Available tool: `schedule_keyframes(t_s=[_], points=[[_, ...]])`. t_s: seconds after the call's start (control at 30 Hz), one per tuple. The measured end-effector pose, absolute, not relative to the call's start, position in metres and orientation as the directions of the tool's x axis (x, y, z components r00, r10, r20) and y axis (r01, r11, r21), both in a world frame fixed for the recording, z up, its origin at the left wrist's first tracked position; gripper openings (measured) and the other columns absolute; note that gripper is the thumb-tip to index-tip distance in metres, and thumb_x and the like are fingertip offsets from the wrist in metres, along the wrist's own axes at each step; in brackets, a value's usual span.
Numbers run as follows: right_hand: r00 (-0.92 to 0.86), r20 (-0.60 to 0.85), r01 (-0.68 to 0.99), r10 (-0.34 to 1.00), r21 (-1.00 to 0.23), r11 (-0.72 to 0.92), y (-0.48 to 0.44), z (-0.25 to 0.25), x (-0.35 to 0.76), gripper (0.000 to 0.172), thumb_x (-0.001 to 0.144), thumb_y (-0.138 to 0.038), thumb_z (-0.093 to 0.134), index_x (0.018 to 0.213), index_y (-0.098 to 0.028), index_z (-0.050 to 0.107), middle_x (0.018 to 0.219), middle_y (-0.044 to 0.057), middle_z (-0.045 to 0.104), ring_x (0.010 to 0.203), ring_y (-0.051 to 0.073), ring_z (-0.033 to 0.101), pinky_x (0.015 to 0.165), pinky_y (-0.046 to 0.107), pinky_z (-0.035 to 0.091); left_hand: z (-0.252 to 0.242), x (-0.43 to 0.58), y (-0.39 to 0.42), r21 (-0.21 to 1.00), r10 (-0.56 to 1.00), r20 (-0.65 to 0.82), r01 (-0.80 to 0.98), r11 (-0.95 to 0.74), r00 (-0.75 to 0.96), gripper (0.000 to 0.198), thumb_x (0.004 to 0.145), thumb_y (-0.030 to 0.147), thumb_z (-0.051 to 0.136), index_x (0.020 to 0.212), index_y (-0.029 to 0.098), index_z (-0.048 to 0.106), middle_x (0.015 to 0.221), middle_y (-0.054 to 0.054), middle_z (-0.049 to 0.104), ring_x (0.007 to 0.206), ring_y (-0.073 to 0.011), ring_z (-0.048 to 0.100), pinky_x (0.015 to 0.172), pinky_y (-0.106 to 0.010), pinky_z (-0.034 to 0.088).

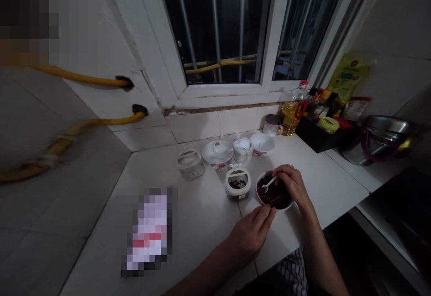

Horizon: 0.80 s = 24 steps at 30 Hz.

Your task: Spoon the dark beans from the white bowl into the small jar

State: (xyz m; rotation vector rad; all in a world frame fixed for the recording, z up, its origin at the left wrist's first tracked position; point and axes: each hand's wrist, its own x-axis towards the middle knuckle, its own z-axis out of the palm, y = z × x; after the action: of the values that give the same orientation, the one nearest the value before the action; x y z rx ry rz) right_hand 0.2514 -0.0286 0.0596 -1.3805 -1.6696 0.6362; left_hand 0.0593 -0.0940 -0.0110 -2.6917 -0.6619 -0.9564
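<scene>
A small bowl (285, 205) with dark contents stands on the white counter (198, 215) near its front edge. My right hand (292, 184) is over the bowl, fingers pinched on a small white spoon (268, 185) whose tip dips into the dark contents. My left hand (252, 235) rests on the counter at the bowl's near left side, fingers curled and touching its rim. Just left of the bowl sits an open clear jar (237, 183) with a white rim and dark contents.
Behind stand a lidded jar (191, 164), a white lidded dish (217, 153), a clear jar (242, 148), a white bowl (262, 144), a mug (272, 125), an oil bottle (292, 112), a black condiment rack (319, 136) and a steel pot (380, 139). Yellow hoses (77, 130) run along the left wall.
</scene>
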Motion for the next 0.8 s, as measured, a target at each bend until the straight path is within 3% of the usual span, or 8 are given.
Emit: schedule_keyframes(t_s=[0.23,0.53,0.8], points=[[0.166,0.094,0.18,0.982,-0.982,0.063,-0.0275,0.0597,0.2537,0.016,0.064,-0.029,0.051,0.062,-0.019,0.064,0.045,-0.001,0.056,0.049,0.016,0.05,0.055,0.028,0.037,-0.0127,0.0593,-0.0934,-0.061,0.337,0.64,0.483,-0.873,0.69,0.043,0.089,0.004,0.037,0.13,-0.001,0.049,0.115,-0.021,0.065,0.107,-0.024,0.062,0.09,-0.033,0.054],[0.207,0.094,0.073,0.974,-0.994,0.08,-0.0239,0.0579,0.2576,0.013,0.061,-0.027,0.053,0.058,-0.019,0.063,0.043,-0.001,0.056,0.048,0.015,0.051,0.054,0.027,0.038,-0.0099,0.061,-0.093,-0.078,0.3,0.696,0.485,-0.871,0.652,0.037,0.09,0.005,0.037,0.12,-0.003,0.055,0.108,-0.02,0.068,0.097,-0.0241,0.065,0.086,-0.033,0.055],[0.247,0.061,-0.015,0.967,-0.998,0.067,-0.0257,0.0546,0.2514,0.011,0.062,-0.025,0.055,0.059,-0.019,0.064,0.042,-0.002,0.054,0.048,0.014,0.049,0.055,0.026,0.038,-0.0149,0.0595,-0.0929,-0.057,0.317,0.685,0.483,-0.874,0.655,0.039,0.088,0.003,0.039,0.124,-0.002,0.053,0.109,-0.021,0.068,0.103,-0.0231,0.064,0.089,-0.033,0.055]])
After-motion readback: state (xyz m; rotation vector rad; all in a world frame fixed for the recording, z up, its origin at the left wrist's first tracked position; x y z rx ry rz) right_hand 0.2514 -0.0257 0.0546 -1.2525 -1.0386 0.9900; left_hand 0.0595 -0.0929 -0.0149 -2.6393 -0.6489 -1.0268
